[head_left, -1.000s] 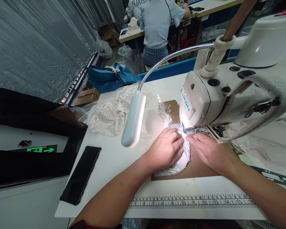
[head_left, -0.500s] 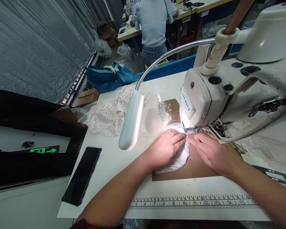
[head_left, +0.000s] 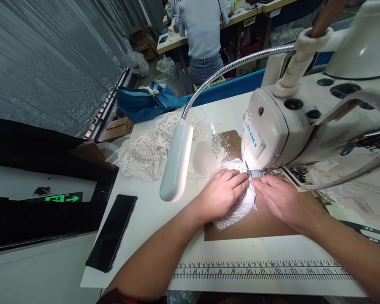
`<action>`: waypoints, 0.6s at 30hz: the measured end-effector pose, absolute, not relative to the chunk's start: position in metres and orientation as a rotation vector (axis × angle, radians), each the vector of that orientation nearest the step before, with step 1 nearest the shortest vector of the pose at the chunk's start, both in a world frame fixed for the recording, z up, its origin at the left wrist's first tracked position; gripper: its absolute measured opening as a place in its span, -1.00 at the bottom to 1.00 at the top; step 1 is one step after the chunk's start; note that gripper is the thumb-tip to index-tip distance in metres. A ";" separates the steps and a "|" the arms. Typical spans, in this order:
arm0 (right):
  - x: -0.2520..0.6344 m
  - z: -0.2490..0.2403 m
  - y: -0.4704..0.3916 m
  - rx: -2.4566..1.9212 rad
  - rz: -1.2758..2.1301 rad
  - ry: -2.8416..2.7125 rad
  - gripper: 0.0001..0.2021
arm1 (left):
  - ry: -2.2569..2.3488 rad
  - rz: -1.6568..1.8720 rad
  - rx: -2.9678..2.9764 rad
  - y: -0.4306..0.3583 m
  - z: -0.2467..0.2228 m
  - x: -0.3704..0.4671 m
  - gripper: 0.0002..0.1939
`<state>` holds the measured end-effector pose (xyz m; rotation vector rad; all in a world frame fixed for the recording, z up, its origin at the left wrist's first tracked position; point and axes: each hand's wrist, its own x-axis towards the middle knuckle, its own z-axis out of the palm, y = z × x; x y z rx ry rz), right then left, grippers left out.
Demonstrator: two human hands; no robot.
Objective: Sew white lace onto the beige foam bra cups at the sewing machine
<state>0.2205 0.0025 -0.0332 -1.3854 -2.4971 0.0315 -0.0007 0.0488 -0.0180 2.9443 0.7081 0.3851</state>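
Observation:
A white lace piece [head_left: 236, 217], shaped like a cup, lies under the needle end of a white sewing machine [head_left: 266, 126]. My left hand [head_left: 224, 192] rests over the lace from above, fingers together and pressing it near the presser foot; the thumb is hidden. On the right, my right hand [head_left: 281, 198] has its thumb and index finger pinched at the lace edge, close to my left fingertips. Beneath both hands is a brown sheet [head_left: 250, 230] on the white table [head_left: 152, 236]. The needle is hard to make out.
A gooseneck lamp [head_left: 176, 164] hangs left of my hands. Behind it lie lace pieces [head_left: 142, 156] and a pale moulded cup [head_left: 204, 158]. A black phone [head_left: 112, 233] is at left, and a printed ruler [head_left: 262, 270] runs along the front edge. Beyond, a person [head_left: 204, 33] sits at another table.
The lace has turned and shifted slightly under my hands, its lower end swinging right. Both hands remain beside the presser foot. The whole view has shifted slightly.

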 end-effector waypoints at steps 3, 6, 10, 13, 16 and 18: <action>0.224 -0.039 0.001 -1.382 0.090 -2.470 -0.58 | 0.714 0.385 2.947 0.049 -0.017 -0.001 -0.64; 0.227 -0.043 -0.001 -1.365 0.095 -2.416 -0.59 | 0.728 0.379 2.938 0.049 -0.014 -0.001 -0.65; 0.229 -0.041 0.000 -1.356 0.120 -2.386 -0.61 | 0.758 0.341 2.906 0.051 -0.010 -0.001 -0.64; 0.228 -0.038 0.003 -1.343 0.136 -2.410 -0.60 | 0.793 0.333 2.875 0.053 -0.007 0.000 -0.61; 0.226 -0.035 0.005 -1.350 0.136 -2.435 -0.58 | 0.822 0.336 2.866 0.056 -0.008 0.000 -0.61; 0.225 -0.034 0.006 -1.360 0.131 -2.444 -0.57 | 0.851 0.344 2.866 0.057 -0.009 0.000 -0.62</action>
